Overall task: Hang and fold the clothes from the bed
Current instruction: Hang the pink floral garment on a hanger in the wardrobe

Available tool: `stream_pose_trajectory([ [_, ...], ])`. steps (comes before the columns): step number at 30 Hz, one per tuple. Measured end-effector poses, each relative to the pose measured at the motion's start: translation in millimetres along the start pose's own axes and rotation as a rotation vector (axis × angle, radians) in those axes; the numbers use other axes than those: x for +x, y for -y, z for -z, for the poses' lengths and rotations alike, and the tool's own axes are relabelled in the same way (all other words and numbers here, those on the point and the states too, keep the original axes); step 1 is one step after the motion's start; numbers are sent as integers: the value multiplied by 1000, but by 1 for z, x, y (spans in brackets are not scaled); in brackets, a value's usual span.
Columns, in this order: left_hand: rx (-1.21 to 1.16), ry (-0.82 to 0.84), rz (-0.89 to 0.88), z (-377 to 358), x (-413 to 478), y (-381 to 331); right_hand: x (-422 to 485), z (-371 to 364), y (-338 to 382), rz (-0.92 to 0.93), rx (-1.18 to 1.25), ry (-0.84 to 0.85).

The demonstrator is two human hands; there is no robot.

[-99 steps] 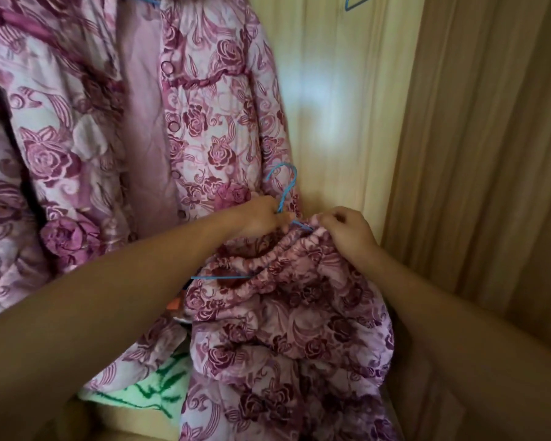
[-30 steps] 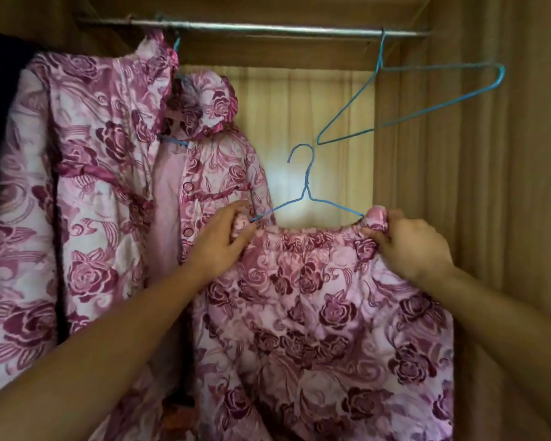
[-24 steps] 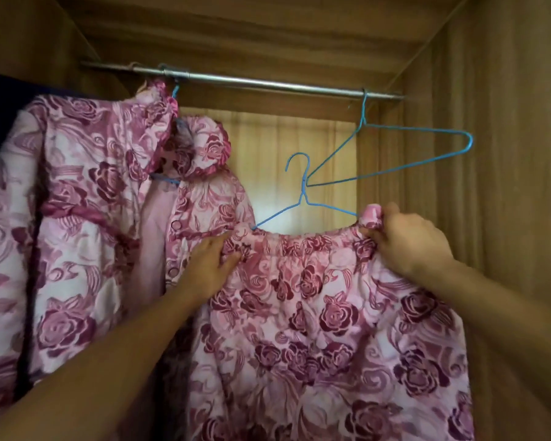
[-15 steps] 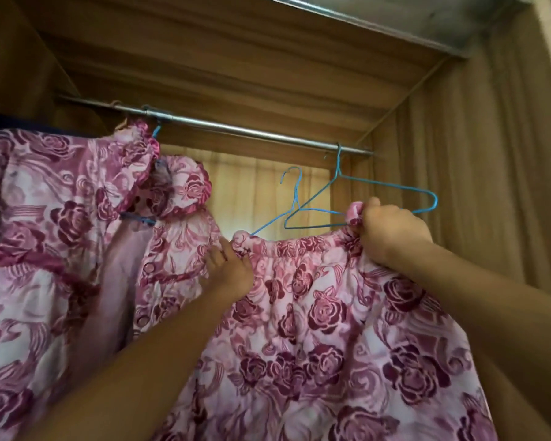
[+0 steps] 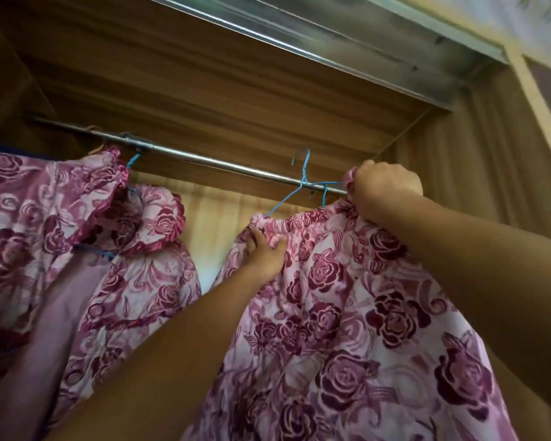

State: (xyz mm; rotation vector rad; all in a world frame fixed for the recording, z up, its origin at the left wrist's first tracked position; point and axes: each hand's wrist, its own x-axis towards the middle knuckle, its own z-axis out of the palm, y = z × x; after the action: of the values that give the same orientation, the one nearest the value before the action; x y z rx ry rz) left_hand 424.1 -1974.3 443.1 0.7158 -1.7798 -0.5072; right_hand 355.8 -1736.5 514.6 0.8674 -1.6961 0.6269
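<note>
The step in hand is the hanging: a rose-print garment (image 5: pixel 347 313) with a gathered elastic waistband sits on a blue wire hanger (image 5: pixel 302 183), lifted to the metal rail (image 5: pixel 204 160) that crosses the middle of the frame inside the wooden wardrobe (image 5: pixel 236 90). The left hand (image 5: pixel 264 249), just below centre, has its fingers curled into the left end of the waistband, a closed grip on the cloth where the hanger's arm goes in. The right hand (image 5: pixel 385 189), at centre right, is a tight fist bunched round the waistband's right end, level with the rail; whether it also grips the wire underneath cannot be told. The hanger's hook rises just above the rail, and it is unclear if it is over the rail or only in front of it, so I judge the garment not yet hung. The next move likely calls for carrying the hook over the rail and lowering it until it catches, both hands keeping the waistband spread so it does not slide off the thin wire, then letting go one hand at a time. A matching jacket (image 5: pixel 134 256) already hangs at left, well clear of the spot.
</note>
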Motion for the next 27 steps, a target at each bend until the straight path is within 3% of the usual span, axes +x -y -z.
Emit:
stream_pose_trajectory([
  [5, -109, 105, -18, -8, 20, -6, 26, -6, 16, 12, -61, 5],
  [15, -71, 365, 13, -22, 0, 31, -5, -58, 34, 27, -126, 199],
  [18, 31, 405, -10, -36, -17, 45, -16, -65, 32, 51, -161, 184],
  [21, -14, 455, -3, -46, -38, 58, -22, -70, 32, 78, -220, 121],
  [23, 65, 406, -28, -45, -52, 79, -35, -71, 35, 103, -271, 82],
  [27, 562, 82, -21, -26, -88, 164, -83, -83, 46, 290, -339, -10],
])
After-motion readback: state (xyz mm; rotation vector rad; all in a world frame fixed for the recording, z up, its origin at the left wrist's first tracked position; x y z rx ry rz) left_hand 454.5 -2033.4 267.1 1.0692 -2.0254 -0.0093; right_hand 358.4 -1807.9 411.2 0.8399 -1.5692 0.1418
